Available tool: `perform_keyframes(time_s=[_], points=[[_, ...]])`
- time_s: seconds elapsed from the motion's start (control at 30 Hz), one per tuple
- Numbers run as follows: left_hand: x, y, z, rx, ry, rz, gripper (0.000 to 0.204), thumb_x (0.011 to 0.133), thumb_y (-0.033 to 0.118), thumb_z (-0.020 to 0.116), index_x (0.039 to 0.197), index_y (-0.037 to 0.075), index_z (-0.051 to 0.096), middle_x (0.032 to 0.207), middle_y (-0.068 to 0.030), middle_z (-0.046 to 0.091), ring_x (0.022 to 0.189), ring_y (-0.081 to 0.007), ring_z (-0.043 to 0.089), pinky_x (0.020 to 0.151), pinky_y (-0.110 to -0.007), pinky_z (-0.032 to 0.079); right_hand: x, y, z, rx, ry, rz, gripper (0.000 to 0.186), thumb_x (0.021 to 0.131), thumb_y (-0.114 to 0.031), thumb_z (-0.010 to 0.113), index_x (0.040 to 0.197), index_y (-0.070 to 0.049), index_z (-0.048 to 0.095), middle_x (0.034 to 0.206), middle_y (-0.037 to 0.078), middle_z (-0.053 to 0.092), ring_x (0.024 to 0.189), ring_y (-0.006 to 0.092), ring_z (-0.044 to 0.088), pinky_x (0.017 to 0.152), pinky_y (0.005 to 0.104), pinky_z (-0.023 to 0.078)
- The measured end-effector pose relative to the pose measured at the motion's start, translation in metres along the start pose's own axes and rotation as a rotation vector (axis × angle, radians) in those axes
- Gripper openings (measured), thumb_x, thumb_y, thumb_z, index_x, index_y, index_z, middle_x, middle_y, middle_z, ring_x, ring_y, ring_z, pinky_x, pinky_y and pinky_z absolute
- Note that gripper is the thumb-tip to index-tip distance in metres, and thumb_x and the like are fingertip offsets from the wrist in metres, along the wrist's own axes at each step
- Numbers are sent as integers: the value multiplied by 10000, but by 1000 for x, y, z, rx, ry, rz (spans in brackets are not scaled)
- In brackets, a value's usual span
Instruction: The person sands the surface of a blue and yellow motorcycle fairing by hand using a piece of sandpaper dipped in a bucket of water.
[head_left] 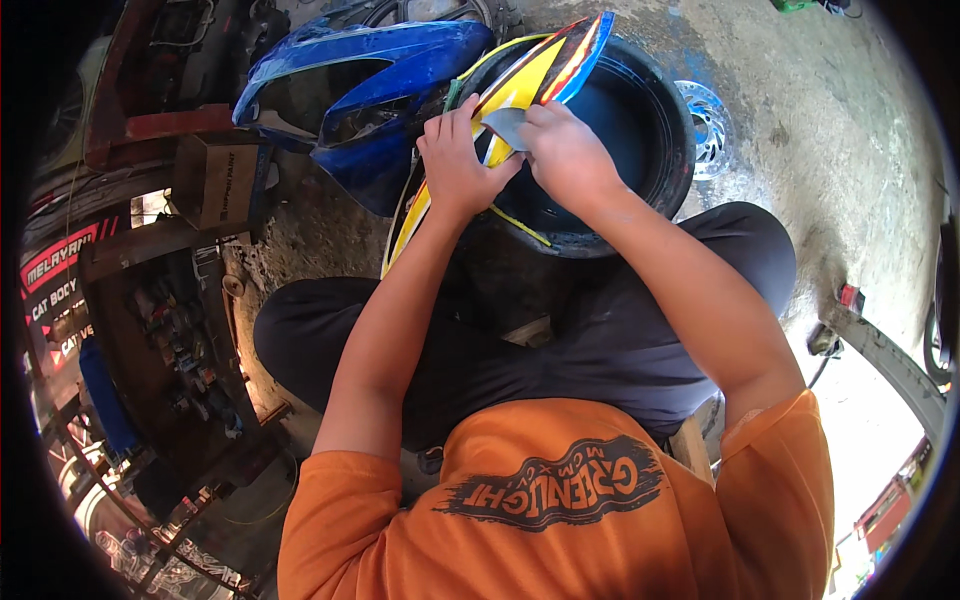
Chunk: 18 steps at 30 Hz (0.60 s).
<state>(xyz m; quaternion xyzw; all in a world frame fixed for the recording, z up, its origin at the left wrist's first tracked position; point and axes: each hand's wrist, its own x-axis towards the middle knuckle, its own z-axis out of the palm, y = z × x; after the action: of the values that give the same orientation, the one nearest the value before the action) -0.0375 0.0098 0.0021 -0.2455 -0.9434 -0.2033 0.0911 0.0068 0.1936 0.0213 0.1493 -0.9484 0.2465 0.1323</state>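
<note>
A long yellow fairing panel (515, 80) with black, white, red and blue stripes lies slanted across a black tub (678, 150) with dark liquid inside. My left hand (462, 160) grips the panel's middle, fingers bent over its left edge. My right hand (568, 160) pinches a grey, flat, flexible-looking piece (505, 128) against the panel's face, just beside my left thumb. A yellow cord or hose (525, 230) runs under the panel and over the tub's near side.
Blue bodywork (365, 50) lies left of the tub, near a cardboard box (215, 185). A metal brake disc (707, 130) lies right of the tub on concrete. A tray of tools (180, 330) and metal frames line the left; a metal bar (885, 365) runs at lower right.
</note>
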Motion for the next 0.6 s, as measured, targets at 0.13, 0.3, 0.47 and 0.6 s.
perform_keyframes(time_s=[0.13,0.3,0.47,0.6], points=[[-1,2,-1,-7,6,-18,927,681,466,874,1436,61,521,1272,-127,615,1207,-344,513,1003,-496,398,22,28,-25,-72,119,194,418,853,-27,590,1231,-138,730,965,131,717,943,335,680,862,418,569],[-2,-3,0,7,-4,-20,928,681,464,876,1436,65,511,1301,-127,610,1206,-352,511,1002,-497,399,5,-1,-11,72,30,15,383,835,-21,605,1187,-98,735,1019,132,722,995,333,681,887,418,570],[-1,3,-1,8,-3,-20,933,682,464,876,1441,68,507,1295,-125,610,1200,-347,515,996,-499,401,26,35,-31,-26,134,359,369,844,-17,591,1169,-103,743,1001,140,727,971,339,688,846,422,583],[0,-2,1,-1,12,-3,936,672,478,871,1434,67,514,1272,-128,614,1183,-344,514,983,-494,399,8,11,-11,26,80,17,360,845,-52,626,1184,-95,740,1041,137,718,994,336,682,860,421,582]])
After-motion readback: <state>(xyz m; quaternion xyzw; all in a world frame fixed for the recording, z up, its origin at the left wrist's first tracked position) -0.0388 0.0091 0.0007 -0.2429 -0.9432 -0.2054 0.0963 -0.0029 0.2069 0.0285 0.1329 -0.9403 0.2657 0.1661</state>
